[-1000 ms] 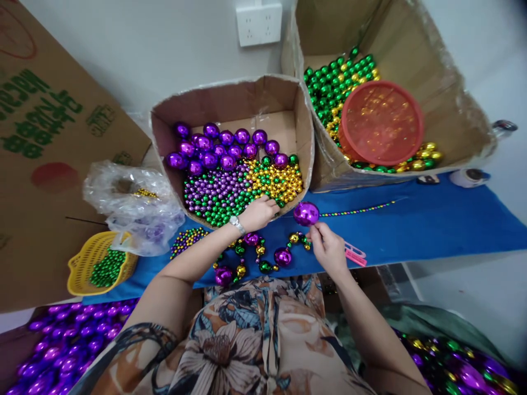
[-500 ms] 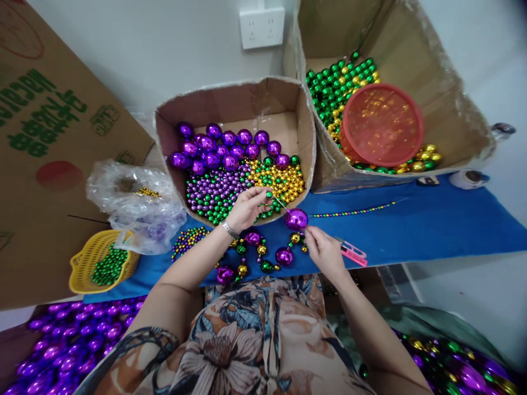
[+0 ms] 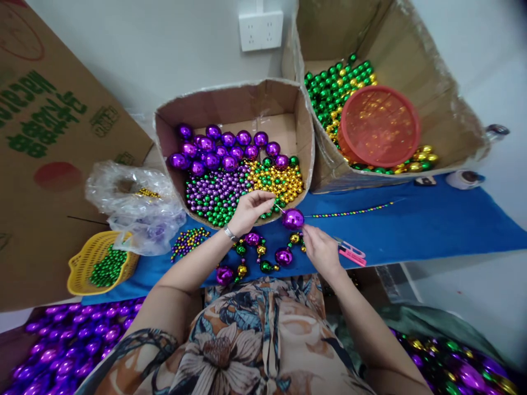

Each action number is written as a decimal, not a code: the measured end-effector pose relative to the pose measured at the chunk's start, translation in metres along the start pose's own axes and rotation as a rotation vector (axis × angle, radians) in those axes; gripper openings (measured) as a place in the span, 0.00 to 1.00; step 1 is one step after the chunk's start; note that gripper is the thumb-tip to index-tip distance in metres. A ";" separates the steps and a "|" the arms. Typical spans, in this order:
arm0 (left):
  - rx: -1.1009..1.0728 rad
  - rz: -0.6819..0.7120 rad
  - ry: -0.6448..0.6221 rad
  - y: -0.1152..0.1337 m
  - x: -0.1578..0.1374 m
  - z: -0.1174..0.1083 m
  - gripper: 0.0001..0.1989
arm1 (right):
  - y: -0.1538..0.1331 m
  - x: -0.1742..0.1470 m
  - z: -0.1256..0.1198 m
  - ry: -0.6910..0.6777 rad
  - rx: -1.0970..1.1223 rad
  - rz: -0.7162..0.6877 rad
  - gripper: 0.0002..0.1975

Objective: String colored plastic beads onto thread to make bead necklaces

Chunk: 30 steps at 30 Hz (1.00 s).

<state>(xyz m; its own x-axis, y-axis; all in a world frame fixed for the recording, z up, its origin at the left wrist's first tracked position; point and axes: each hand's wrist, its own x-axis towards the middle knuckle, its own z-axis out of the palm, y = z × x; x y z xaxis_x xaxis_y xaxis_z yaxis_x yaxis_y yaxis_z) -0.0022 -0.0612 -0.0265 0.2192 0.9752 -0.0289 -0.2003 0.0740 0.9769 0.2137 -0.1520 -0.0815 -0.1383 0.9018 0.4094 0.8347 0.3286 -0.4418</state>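
Observation:
A thin needle sticks out of the left side of a large shiny purple bead. The fingertips of my left hand are pinched at the needle's free end, and any bead between them is hidden. My right hand is closed at the lower right edge of the purple bead. Below the hands, a garland of purple, green and gold beads lies on the blue cloth. Just behind, a cut-down cardboard box holds big purple balls and small purple, green and gold beads.
A larger box with green and gold beads and a red tub stands at back right. Pink-handled snips and a thin bead strand lie rightward. Leftward are a yellow basket, plastic bags and loose small beads.
The green bead seen at my left fingertips is out of sight. My left fingers have moved slightly right along the needle, closer to the purple bead. My right hand has barely shifted.

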 end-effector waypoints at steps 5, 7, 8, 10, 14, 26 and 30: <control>0.272 0.111 -0.089 -0.028 -0.006 0.014 0.13 | 0.024 0.001 0.022 -0.086 0.008 0.042 0.12; 0.396 0.185 -0.104 -0.039 -0.007 0.018 0.11 | 0.034 0.000 0.024 -0.112 -0.055 0.033 0.12; 0.448 0.226 -0.111 -0.043 -0.007 0.019 0.11 | 0.038 -0.001 0.023 -0.109 -0.085 0.032 0.12; 0.519 0.311 -0.124 -0.044 -0.008 0.023 0.10 | 0.039 0.000 0.017 -0.072 -0.108 0.047 0.14; 0.560 0.416 -0.170 -0.023 -0.008 0.030 0.09 | 0.024 0.011 0.003 0.012 0.010 0.042 0.17; 0.381 0.299 -0.201 0.002 0.009 0.044 0.12 | 0.017 0.026 0.008 0.021 0.265 -0.102 0.11; 0.452 0.302 -0.427 0.028 0.030 0.067 0.14 | 0.025 0.023 0.010 0.120 0.254 -0.037 0.10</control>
<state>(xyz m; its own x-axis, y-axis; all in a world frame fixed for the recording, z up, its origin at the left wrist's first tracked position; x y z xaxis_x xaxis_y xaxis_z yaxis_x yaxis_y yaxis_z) 0.0627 -0.0442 0.0142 0.5914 0.7653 0.2541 0.0852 -0.3727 0.9240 0.2260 -0.1199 -0.0914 -0.0899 0.8533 0.5136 0.6680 0.4342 -0.6044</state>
